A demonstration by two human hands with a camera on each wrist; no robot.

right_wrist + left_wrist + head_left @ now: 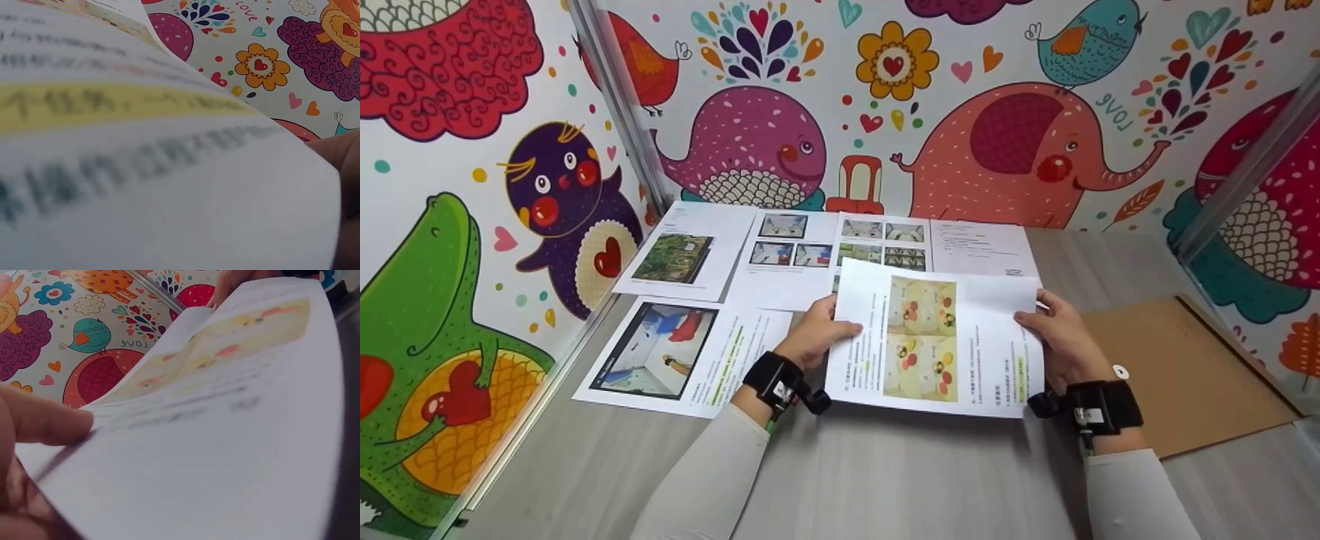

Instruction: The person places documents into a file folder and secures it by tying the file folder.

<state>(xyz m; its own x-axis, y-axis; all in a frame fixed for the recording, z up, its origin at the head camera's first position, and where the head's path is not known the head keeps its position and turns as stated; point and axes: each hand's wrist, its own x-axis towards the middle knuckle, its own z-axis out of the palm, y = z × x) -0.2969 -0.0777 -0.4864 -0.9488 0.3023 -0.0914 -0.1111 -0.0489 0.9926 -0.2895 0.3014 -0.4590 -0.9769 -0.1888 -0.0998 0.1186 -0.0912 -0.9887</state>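
Observation:
A printed sheet of paper [862,375] is held up above the table, turned sideways, with a picture block of red and yellow items and some highlighted text. My left hand [811,332] pinches its left edge, thumb on the printed face and fingers behind. At the opposite edge my right hand [1061,337] grips it the same way, the thumb over the front. In the left wrist view the left thumb [50,419] lies on the sheet, which bows upward. The right wrist view shows highlighted text close up, with part of the right hand [343,169] at the edge.
Several printed sheets lie behind on the grey table [840,480], including a page with a garden photo [671,259]. Another page [735,360] lies at the left. A brown board [1192,375] lies at the right. Cartoon-patterned walls [877,150] enclose the table's back and sides.

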